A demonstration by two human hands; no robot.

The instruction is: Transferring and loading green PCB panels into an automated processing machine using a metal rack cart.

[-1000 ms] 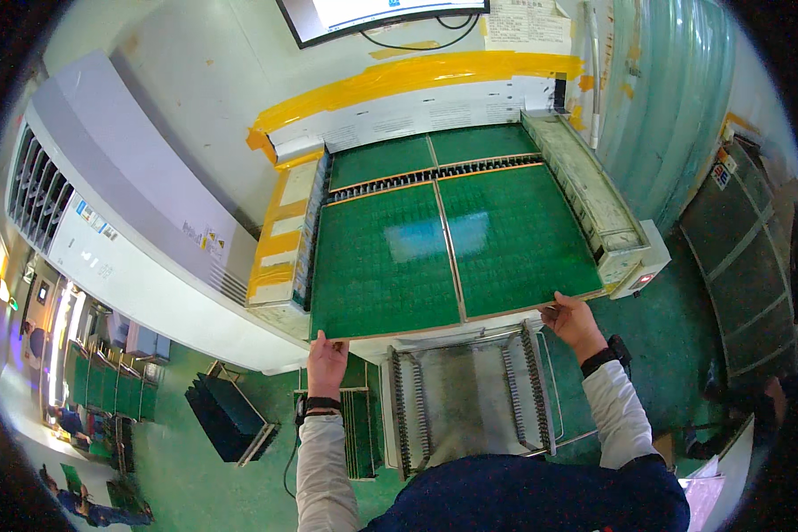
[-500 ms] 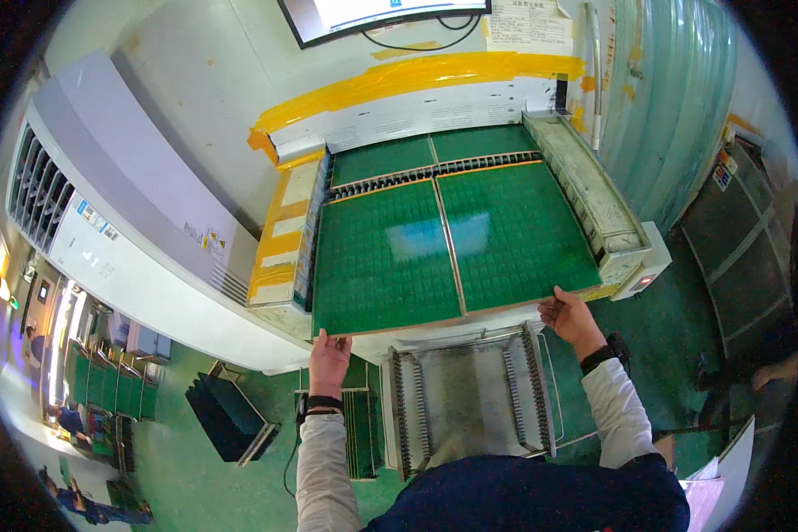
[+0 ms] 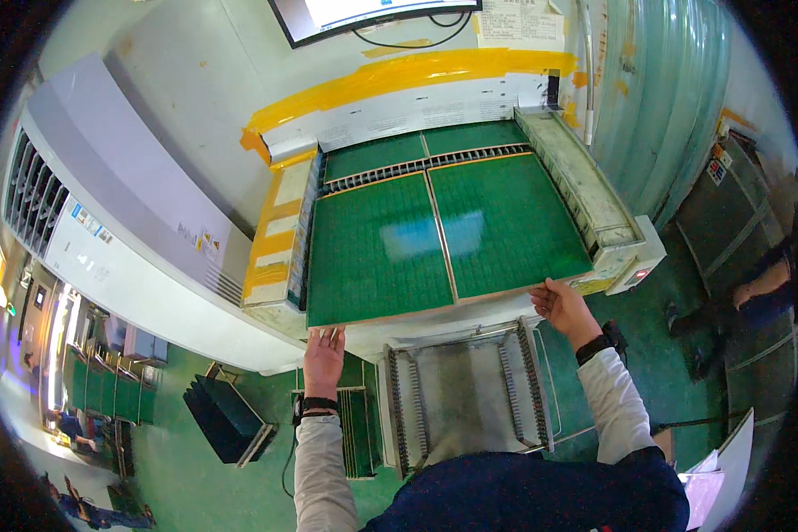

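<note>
Two large glossy green panels, which look like circuit boards, lie flat side by side on the machine bed. My left hand (image 3: 324,362) touches the near left corner of the left panel (image 3: 377,253) with outstretched fingers. At the near edge of the right panel (image 3: 510,226), close to its outer corner, is my right hand (image 3: 566,312), its fingers slightly bent and apart. Neither hand is wrapped round a panel. A narrow brownish seam runs between the two panels. Beyond them, a row of black rollers (image 3: 381,176) crosses the bed, and more green panels (image 3: 377,157) lie behind it.
Below the bed stands a metal rack (image 3: 465,403) with toothed side rails. A slotted holder with dark panels (image 3: 226,417) rests on the floor at left. Pale side rails (image 3: 576,173) flank the bed. A white air conditioner (image 3: 142,239) leans in from the left. Another person's arm (image 3: 762,285) shows at right.
The whole view has shifted slightly. Both hands stay at the panels' near edges, and the panels hardly move against the bed. The other person's arm at right has risen in the picture.
</note>
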